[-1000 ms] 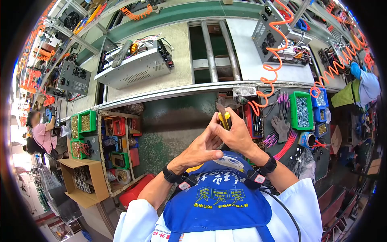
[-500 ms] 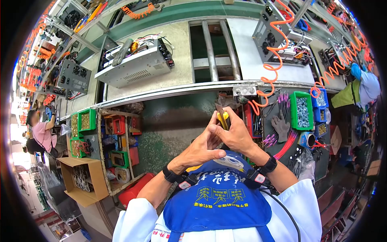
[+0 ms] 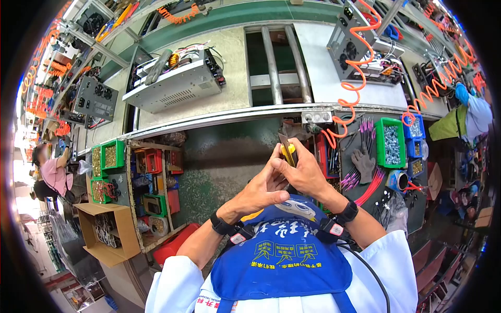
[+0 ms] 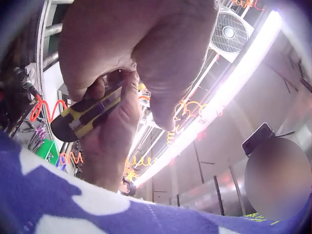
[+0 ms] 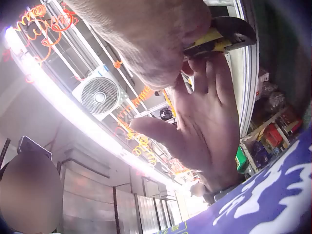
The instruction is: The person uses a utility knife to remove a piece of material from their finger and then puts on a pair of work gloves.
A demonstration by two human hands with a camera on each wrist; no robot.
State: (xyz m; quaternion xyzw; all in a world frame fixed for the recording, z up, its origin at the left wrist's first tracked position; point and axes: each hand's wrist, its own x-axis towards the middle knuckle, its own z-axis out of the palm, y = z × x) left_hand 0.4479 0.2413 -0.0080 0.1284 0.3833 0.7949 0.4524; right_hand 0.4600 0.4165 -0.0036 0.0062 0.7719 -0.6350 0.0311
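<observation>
Over the apron, both hands meet in front of the body. My right hand (image 3: 304, 169) grips a yellow-and-black utility knife (image 3: 288, 152), its dark tip pointing away toward the bench. The left wrist view shows the rounded black end and yellow stripes of the knife (image 4: 87, 117) against the right hand (image 4: 114, 139). My left hand (image 3: 261, 188) lies alongside, thumb spread apart. In the right wrist view, the left hand (image 5: 209, 112) shows its palm, fingers extended up to the knife (image 5: 219, 39); their tips are hidden.
A grey metal-cased unit (image 3: 175, 88) lies on the bench ahead, with another unit (image 3: 360, 52) to the right. Green (image 3: 390, 143) and blue screw bins, a grey glove (image 3: 363, 164) and red cables (image 3: 371, 186) sit at right. An orange coiled hose (image 3: 352, 96) hangs there. An open carton (image 3: 107, 232) stands left.
The knife has turned slightly in the right hand, showing more of its dark tip and less yellow. Both hands otherwise stay almost in place.
</observation>
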